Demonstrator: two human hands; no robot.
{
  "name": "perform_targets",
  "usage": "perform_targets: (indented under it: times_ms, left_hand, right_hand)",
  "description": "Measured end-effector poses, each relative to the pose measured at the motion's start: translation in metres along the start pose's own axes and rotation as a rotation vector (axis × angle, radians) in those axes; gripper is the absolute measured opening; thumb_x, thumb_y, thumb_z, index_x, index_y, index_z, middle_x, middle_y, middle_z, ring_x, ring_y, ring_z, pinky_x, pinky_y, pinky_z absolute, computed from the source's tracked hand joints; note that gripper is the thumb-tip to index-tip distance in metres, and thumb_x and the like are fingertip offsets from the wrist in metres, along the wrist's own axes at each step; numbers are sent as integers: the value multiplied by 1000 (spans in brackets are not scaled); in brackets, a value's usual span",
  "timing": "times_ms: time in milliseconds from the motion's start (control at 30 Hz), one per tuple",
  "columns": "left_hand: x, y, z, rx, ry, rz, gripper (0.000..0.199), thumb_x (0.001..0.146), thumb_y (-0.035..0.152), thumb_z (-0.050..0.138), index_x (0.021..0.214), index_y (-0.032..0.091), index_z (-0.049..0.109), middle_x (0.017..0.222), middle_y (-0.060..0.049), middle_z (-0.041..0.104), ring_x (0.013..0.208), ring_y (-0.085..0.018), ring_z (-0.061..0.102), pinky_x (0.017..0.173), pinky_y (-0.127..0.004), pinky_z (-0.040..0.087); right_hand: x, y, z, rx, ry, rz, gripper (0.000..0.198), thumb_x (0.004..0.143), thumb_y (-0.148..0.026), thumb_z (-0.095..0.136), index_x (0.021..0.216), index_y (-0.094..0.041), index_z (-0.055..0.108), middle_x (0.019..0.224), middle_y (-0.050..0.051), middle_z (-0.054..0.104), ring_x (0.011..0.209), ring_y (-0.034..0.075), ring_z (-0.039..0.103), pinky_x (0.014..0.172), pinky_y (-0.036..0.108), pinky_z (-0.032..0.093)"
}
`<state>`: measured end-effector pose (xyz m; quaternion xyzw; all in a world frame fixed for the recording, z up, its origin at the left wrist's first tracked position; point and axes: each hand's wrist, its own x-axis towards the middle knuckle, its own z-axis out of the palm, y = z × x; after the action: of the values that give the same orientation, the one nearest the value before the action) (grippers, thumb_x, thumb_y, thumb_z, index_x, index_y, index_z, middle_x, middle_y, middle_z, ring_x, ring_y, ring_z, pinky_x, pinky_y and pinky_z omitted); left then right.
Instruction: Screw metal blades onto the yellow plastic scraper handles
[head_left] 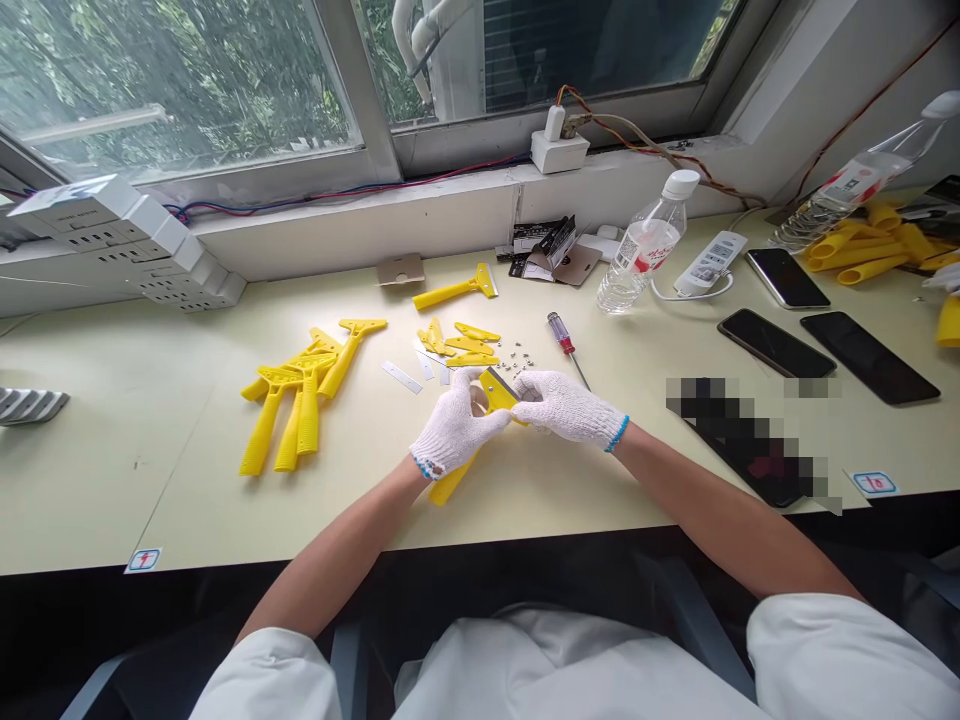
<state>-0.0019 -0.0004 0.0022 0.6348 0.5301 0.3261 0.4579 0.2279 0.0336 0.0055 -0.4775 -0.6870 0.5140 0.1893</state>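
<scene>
My left hand, in a white knit glove, is closed around a yellow scraper whose handle slants down toward me. My gloved right hand pinches the scraper's head at its right end, near the blade edge. Just beyond my hands lie small screws, several yellow clamp plates and flat metal blades. A screwdriver with a clear and red handle rests to the right. Several yellow scraper handles are piled at the left, and a scraper with a blade lies farther back.
White boxes are stacked at the back left. Torn black packaging, a water bottle and a power strip stand along the back. Phones and more yellow handles are on the right.
</scene>
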Motion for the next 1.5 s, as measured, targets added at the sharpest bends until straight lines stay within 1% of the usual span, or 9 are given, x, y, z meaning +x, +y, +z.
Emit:
perform_targets:
  times_ms: [67, 200, 267, 500, 633, 800, 1033, 1233, 1500]
  left_hand:
    - [-3, 1, -1, 180, 31, 131, 84, 85, 32, 83, 161, 24, 47, 112, -4, 77, 69, -14, 66, 70, -30, 55]
    - [-7, 3, -3, 552, -107, 360, 67, 90, 19, 73, 155, 32, 61, 136, -7, 78, 96, -22, 78, 84, -35, 61]
    - [-7, 2, -2, 658, -130, 408, 62, 93, 16, 68, 153, 32, 66, 140, -6, 78, 103, -24, 79, 84, -34, 62]
    - [-6, -7, -1, 844, -89, 475, 60, 105, 19, 56, 162, 33, 62, 147, -7, 77, 97, -23, 82, 72, -30, 60]
    - [-5, -9, -1, 856, -69, 472, 58, 107, 17, 49, 161, 32, 65, 143, -10, 78, 85, -22, 80, 65, -29, 57]
    - [-4, -8, 0, 873, -28, 404, 49, 107, 19, 52, 153, 28, 67, 132, -14, 79, 84, -25, 78, 65, -31, 55]
    - [-6, -1, -2, 1030, -88, 339, 51, 105, 9, 44, 149, 25, 63, 129, -13, 78, 73, -23, 74, 61, -32, 54]
    - [-7, -4, 2, 1027, -34, 322, 54, 105, 6, 46, 154, 25, 58, 131, -13, 79, 83, -24, 81, 70, -33, 61]
    - [-7, -5, 4, 986, -18, 265, 48, 110, 14, 50, 157, 23, 58, 112, -11, 83, 86, -29, 83, 74, -35, 63]
  right_hand:
    - [-1, -3, -3, 87, -14, 84, 14, 85, -30, 69, 90, -19, 63, 78, -1, 67, 60, 11, 56, 56, 24, 44]
    - [-1, -3, -9, 206, 9, 134, 19, 84, -33, 72, 84, -18, 60, 71, -1, 61, 58, 12, 59, 55, 25, 48]
    - [-1, -1, -11, 256, 20, 144, 21, 83, -33, 74, 83, -18, 60, 73, 0, 61, 59, 12, 60, 55, 25, 49]
    - [1, -2, -10, 356, 38, 201, 18, 83, -29, 77, 88, -16, 66, 74, 3, 64, 56, 12, 60, 54, 26, 54]
    - [-1, -10, -10, 539, 57, 260, 20, 77, -26, 80, 91, -15, 70, 76, 5, 65, 61, 14, 60, 55, 28, 55]
    - [-4, -22, -9, 810, -1, 230, 30, 74, -34, 88, 90, -14, 72, 87, 6, 66, 70, 14, 64, 63, 29, 59]
    - [-3, -24, -5, 844, -20, 213, 31, 78, -36, 87, 95, -13, 74, 93, 8, 70, 73, 16, 66, 70, 32, 63]
    - [-1, -21, -6, 857, 5, 251, 30, 79, -34, 86, 96, -12, 76, 93, 10, 70, 76, 17, 68, 73, 34, 64]
    - [-5, -25, -7, 831, 10, 224, 32, 72, -34, 88, 90, -13, 73, 91, 8, 69, 77, 19, 69, 72, 33, 63]
